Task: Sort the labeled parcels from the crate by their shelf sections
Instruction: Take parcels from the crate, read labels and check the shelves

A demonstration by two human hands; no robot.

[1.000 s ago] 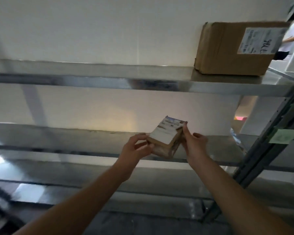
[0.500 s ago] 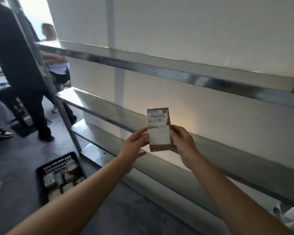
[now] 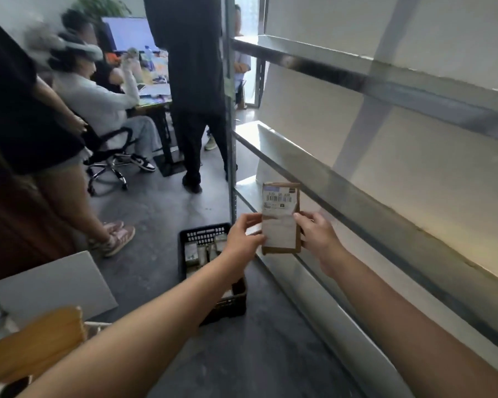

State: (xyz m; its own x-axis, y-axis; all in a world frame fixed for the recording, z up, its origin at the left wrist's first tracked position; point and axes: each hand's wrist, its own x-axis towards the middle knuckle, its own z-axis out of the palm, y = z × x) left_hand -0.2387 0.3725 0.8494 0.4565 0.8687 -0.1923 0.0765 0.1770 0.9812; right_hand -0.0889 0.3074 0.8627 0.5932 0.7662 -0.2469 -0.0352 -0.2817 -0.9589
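Holds a small brown parcel [image 3: 281, 222] upright in front of the metal shelves [image 3: 357, 202], label toward the camera, barcode end up. Pinches its left edge with the left hand [image 3: 243, 235], fingers and thumb closed on the card. Grips the right edge with the right hand [image 3: 316, 235], thumb on the label. Reaches forward with both forearms. Looks past the left forearm at the black crate [image 3: 203, 228] on the floor, more parcels inside.

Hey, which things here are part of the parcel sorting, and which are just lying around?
Job: parcel, pinched by left hand and right hand; black crate; metal shelves.
Lying about: office chair; monitor; white panel.
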